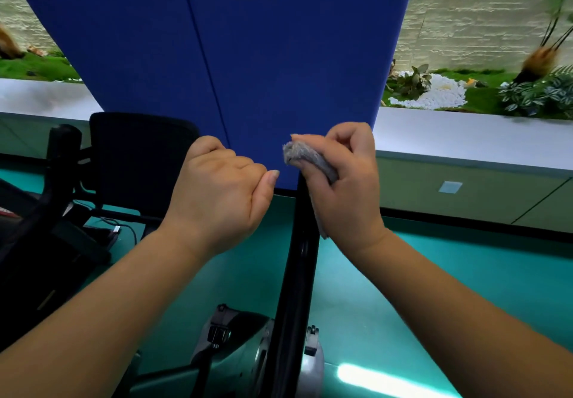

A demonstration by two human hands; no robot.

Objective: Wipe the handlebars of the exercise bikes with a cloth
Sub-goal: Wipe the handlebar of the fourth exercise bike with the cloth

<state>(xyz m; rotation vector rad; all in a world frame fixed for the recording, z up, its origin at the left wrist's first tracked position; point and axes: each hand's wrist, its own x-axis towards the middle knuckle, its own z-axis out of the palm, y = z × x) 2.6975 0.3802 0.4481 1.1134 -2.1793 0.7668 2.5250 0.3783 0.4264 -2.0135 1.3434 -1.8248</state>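
Observation:
A black upright handlebar (299, 273) of the exercise bike rises through the middle of the view. My right hand (347, 186) grips a grey cloth (305, 157) wrapped over the bar's top end, fingers curled round it. My left hand (217, 193) hovers just left of the bar with its fingers curled into a loose fist and nothing in it. It does not touch the bar. The tip of the handlebar is hidden under the cloth and my right hand.
The bike's grey body and pedal (235, 345) sit below. Another black exercise machine (46, 211) and a dark chair (139, 155) stand at left. A blue partition panel (248, 56) is straight ahead, a white ledge (465, 137) with plants behind it, and a teal floor (434, 289).

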